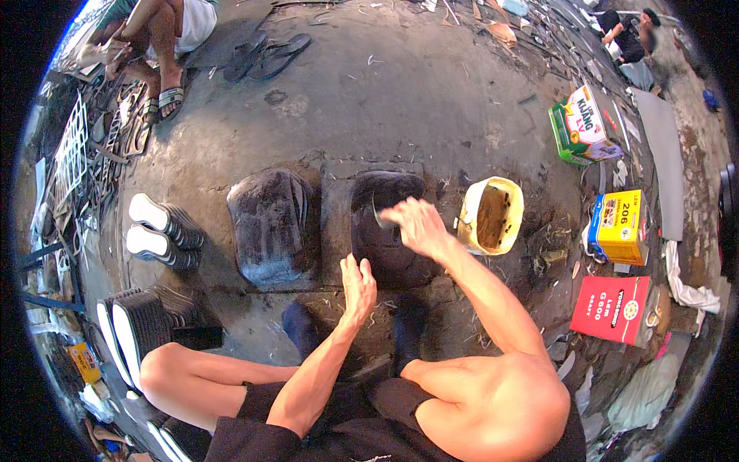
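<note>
In front of me lies a dark, fuzzy-looking rounded piece (391, 252), apparently on a stack. Above its surface, my right hand (419, 227) is closed around a thin, curved, pale-edged blade-like tool (378, 214); its handle is hidden in the fingers. By the piece's near left edge, my left hand (358, 289) has its fingers stretched out, close together. Whether it presses on the edge I cannot tell. A yellowish cut-open container (471, 239) with brown stuff inside stands right of my right hand. To the left is another stack of dark, fuzzy rounded pieces (269, 223).
Stacks of striped, white-topped soles (165, 239) stand at the left, with larger black ones (150, 323) nearer me. Tins and boxes line the right: green-white (585, 127), yellow (620, 227), red (610, 309). Sandals (277, 58) lie ahead. Another person (158, 54) sits far left.
</note>
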### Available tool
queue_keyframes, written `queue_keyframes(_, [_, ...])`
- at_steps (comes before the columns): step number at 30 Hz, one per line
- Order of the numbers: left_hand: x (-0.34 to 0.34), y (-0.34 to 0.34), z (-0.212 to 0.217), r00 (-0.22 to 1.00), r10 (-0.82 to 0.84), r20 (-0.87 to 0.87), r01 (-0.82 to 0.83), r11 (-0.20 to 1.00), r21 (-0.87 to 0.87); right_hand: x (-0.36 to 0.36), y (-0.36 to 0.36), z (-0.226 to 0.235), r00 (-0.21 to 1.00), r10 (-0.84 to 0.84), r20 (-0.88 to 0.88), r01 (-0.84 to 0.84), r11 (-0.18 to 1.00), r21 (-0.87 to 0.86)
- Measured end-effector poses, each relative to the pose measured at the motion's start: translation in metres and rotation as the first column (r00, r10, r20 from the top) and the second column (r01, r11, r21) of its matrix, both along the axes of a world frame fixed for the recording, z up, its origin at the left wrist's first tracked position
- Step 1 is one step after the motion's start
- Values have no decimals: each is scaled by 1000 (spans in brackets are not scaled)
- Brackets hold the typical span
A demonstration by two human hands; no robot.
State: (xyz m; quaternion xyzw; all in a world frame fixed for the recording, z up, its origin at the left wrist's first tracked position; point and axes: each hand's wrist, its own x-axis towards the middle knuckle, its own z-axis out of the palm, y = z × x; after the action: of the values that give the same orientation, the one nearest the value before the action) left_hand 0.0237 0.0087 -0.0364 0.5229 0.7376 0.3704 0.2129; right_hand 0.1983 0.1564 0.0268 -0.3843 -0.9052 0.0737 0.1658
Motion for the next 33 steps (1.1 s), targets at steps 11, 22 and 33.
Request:
queue_keyframes(11, [-12, -3, 20, 849, 115, 516, -37, 987, -159, -6, -39, 49, 915, -400, -45, 332, 814, -477])
queue_keyframes(22, [-12, 20, 22, 891, 226, 393, -97, 942, -323, -52, 25, 25, 999, 22, -49, -35, 957, -286])
queue_keyframes(33, [-14, -2, 49, 836, 405, 369, -352, 913, -205, -51, -81, 15, 994, -86, 73, 98, 979, -177])
